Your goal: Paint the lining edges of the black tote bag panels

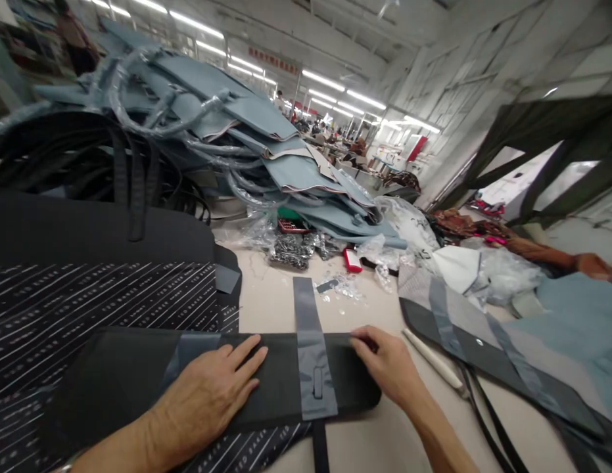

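Observation:
A long black panel with rounded ends (276,387) lies across the table in front of me. A grey-blue strip (310,348) crosses it upright, with a slot outlined near its lower end; a narrow black strap (320,450) comes out below. My left hand (219,384) rests on the panel left of the strip, fingers stretched out and slightly spread. At the panel's upper right edge, my right hand (382,358) is closed, thumb and forefinger pinching the edge. Beneath the panel's left part is black lining fabric with white stripes and lettering (108,295).
Blue-grey bag pieces with plastic-wrapped handles (227,112) are heaped behind, beside black straps (138,177). A red-and-white box (352,260) and small clear bits (348,286) lie mid-table. At right are a pale-handled tool (434,361) and another black panel with grey strips (488,348).

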`<state>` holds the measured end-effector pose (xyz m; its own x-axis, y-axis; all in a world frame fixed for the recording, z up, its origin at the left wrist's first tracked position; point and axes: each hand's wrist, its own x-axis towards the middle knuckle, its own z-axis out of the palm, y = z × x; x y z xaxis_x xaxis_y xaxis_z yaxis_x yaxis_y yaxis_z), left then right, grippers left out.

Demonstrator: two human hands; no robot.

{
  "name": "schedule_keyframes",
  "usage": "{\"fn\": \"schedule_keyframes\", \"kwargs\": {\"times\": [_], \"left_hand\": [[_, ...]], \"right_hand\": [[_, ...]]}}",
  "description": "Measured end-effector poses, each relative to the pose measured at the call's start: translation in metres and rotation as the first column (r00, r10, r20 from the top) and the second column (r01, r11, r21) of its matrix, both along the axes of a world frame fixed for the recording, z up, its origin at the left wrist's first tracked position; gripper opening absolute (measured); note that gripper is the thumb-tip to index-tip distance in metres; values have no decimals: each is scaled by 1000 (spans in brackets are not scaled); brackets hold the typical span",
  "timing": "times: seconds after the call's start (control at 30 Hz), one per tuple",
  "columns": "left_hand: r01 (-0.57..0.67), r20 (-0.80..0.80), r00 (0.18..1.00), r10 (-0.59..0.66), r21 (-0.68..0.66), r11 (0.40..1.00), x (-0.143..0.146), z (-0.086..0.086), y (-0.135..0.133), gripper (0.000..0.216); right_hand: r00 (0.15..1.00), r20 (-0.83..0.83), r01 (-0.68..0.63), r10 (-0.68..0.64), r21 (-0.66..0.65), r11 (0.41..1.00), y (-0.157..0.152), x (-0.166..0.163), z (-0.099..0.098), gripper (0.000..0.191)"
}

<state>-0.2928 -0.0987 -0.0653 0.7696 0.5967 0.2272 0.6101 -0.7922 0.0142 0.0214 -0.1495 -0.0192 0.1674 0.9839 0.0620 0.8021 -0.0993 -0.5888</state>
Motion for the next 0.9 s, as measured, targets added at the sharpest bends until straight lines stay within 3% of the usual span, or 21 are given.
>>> {"fn": "schedule_keyframes", "kwargs": {"times": [0.07, 0.2, 0.47, 0.77, 0.9], "left_hand": [[15, 14, 1000, -16, 63, 998, -1, -4, 1, 42], [50, 13, 999, -53, 175, 983, -1, -7, 2, 44], [53, 119, 989, -84, 242, 969, -2, -10, 5, 41], [-19, 93, 995, 24, -52, 998, -2, -6, -2, 40], [-28, 77, 996, 39, -135, 990, -2, -5, -2, 40]], "right_hand": [[998, 15, 58, -59, 13, 998, 28, 21, -6, 25], [1000, -3, 7, -7, -46, 999, 72, 43, -19, 30], [983, -8, -182, 184, -181, 967, 104, 47, -20, 32], [980, 44, -175, 192, -256, 951, 118, 39, -4, 21], [981, -66, -190, 180, -204, 960, 105, 2, -1, 27]]}}
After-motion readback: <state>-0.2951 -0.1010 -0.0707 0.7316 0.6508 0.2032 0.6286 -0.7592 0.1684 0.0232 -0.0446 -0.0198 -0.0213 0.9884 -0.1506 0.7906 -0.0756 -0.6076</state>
